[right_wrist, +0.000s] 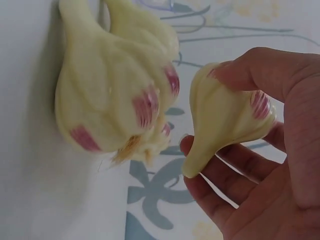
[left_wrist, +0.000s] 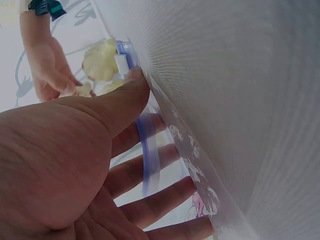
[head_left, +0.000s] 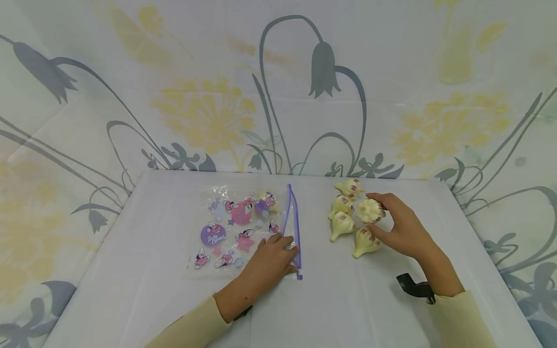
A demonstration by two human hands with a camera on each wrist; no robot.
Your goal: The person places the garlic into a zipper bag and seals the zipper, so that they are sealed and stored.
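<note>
Garlic bulb point(head_left: 371, 211), pale cream-yellow with purple-pink patches, gripped between the thumb and fingers of a person's right hand point(head_left: 402, 229), over the right half of a white desk point(head_left: 317, 314). From the head view its rounded root end faces the camera; the right wrist view shows the thumb on its body and fingertips near its narrow neck, with a gap between it and the neighbouring bulb. Four loose bulbs point(head_left: 342, 224) lie close together beside that hand, three in a curved row to its left and one just below the held bulb.

On the left half of the desk, a clear plastic bag point(head_left: 244, 241) lies flat, printed with pink and purple cartoon figures, stars and discs. Its purple zip strip point(head_left: 298, 232) runs along the right side, the two edges parted towards the far end. Something pale yellow shows through the far right part of the bag, partly hidden by the print. The left hand point(head_left: 270, 256) rests on the bag near the zip, fingers spread and fairly straight, thumb close to the slider point(left_wrist: 121, 65).

Both arms wear cream sleeves point(head_left: 191, 324). Behind the desk hangs white cloth point(head_left: 300, 125) with grey and yellow flowers.
</note>
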